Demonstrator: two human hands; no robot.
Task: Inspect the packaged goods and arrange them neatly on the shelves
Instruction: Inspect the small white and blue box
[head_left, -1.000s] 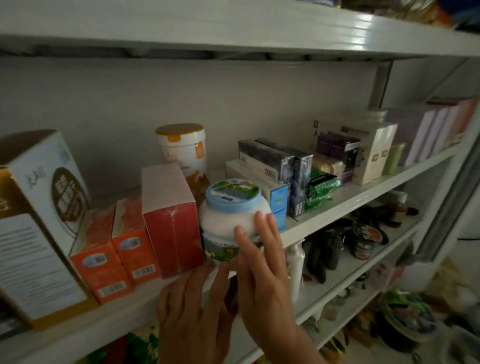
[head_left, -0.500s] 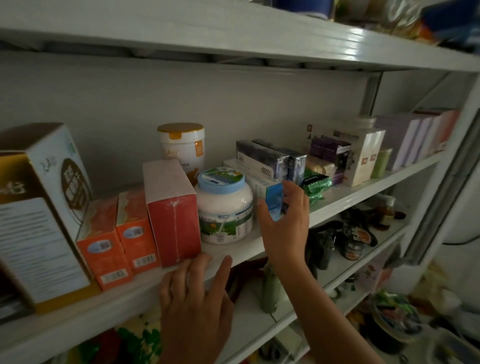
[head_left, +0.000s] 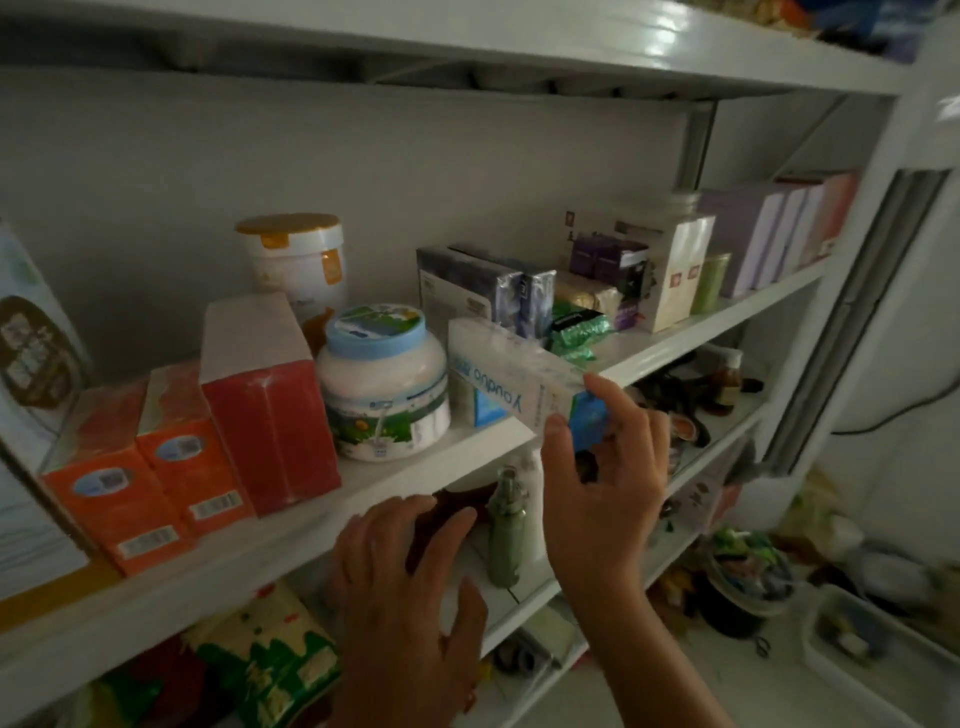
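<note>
In rt hand (head_left: 602, 467): white-and-blue carton (head_left: 511, 374), gripped at its near end, thumb on the side w/ upside-down lettering, other fingers curled over top edge & blue end face. Held slanting across front of middle shelf (head_left: 260, 551), far end just beside blue-lidded jar (head_left: 384, 384), near end out past shelf's front edge. Cannot tell whether far end touching the shelf board.

Lower down, lt hand (head_left: 405, 587) in front of shelf edge, fingers spread & near straight, nothing in it; contact w/ the edge not clear.

Just left of jar: tall red box (head_left: 265, 400), upright. Next along, two orange boxes (head_left: 150, 467) side by side, barcodes to the front. At far left, big white-and-gold box (head_left: 31, 353), partly cut off by frame.

Behind red box & jar, near back wall: white tub w/ gold lid (head_left: 296, 260). Behind carton: dark film-wrapped boxes (head_left: 483, 286). Right of those: green foil packet (head_left: 576, 332), purple boxes (head_left: 608, 257), tall white box (head_left: 675, 270), small green jar (head_left: 709, 280), then row of pale lilac boxes (head_left: 753, 234) upright toward shelf's rt end.

On shelf below, seen between the two hands: green bottle (head_left: 506, 530), upright. Other stuff down there too dark & blurred to make out.
</note>
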